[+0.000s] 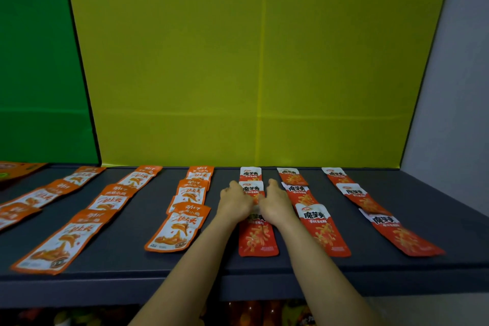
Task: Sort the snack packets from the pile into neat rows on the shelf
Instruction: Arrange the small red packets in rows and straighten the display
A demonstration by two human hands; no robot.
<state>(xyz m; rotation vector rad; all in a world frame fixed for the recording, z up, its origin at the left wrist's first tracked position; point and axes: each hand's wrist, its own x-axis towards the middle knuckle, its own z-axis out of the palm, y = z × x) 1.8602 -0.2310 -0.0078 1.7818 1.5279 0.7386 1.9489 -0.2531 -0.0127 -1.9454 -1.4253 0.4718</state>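
Note:
Snack packets lie in rows running front to back on the dark grey shelf [137,254]. Orange packets [176,230] fill the left rows, red packets [324,230] the right rows. Both hands meet over the middle packet [250,189] of the leftmost red row. My left hand [234,200] holds its left edge and my right hand [275,202] holds its right edge, fingers curled at the sides. Another red packet [258,237] lies in front of it, partly under my wrists, and one more [250,173] lies behind it.
A yellow-green panel [251,61] backs the shelf, with a green panel [39,61] at left and a white wall [455,87] at right. An orange box [16,169] sits at the far left. Coloured packs [251,312] show below the shelf's front edge.

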